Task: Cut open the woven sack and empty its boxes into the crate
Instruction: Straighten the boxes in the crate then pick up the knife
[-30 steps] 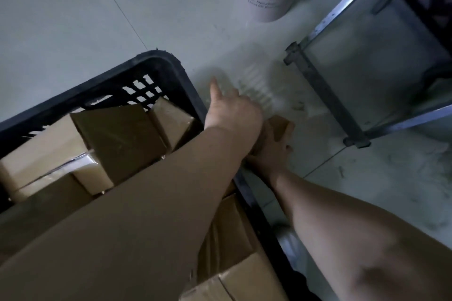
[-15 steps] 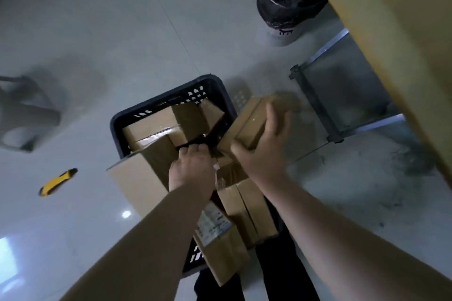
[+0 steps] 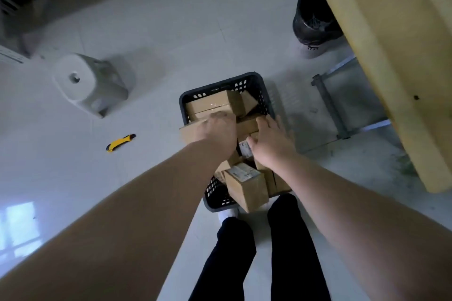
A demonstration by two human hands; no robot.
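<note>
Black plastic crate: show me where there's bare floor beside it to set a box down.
Left of the black plastic crate, the pale floor lies bare between it, the yellow utility knife and the white paper roll. The crate itself is crowded with brown cardboard boxes, both hands on top. Right, a grey metal frame hems the floor.

Yellow utility knife [image 3: 120, 142] on floor left; white roll [image 3: 91, 83] beyond; black-lined bin [image 3: 315, 22] beside yellow tabletop [image 3: 401, 51].

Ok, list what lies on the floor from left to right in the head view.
White paper roll → yellow knife → black crate of boxes → bin.
</note>
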